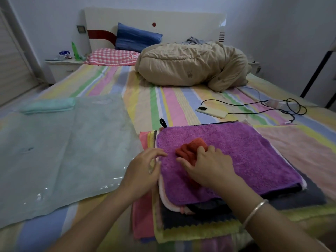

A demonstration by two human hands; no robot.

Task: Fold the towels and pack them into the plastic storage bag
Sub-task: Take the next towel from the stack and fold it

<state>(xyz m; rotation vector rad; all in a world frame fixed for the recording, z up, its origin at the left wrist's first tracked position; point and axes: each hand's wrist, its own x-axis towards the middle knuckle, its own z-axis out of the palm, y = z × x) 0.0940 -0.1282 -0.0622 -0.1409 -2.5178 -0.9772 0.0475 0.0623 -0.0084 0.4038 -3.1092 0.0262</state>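
Lying flat across the striped bed (pixel 174 104), to the left of the towel stack, the plastic storage bag (pixel 60 148) is the largest piece in play: thin, glossy and limp, so it looks slippery and likely to cling shut at its mouth. One folded mint towel (pixel 48 106) seems to sit inside it at the far end. A hand will probably need to lift the near edge while the other feeds cloth in.

Right of the bag, the towel stack (pixel 209 215) is a loose pile of soft, light cloths with offset edges; it would sag and slide apart if lifted from one side, so taking one layer at a time by its corners seems safer. On top of the stack lies the purple towel (pixel 236 151), thick terry, floppy but grippy, best pinched at two adjacent corners for folding.

On the purple towel, near its left edge, sits the small red cloth (pixel 190 148), bunched and very light. The right hand (pixel 209 166) lies over it, fingers curled onto the fabric and pressing or pinching it; a firm hold cannot be confirmed. The left hand (pixel 145 168) hovers at the purple towel's left edge, fingers loosely spread, holding nothing.
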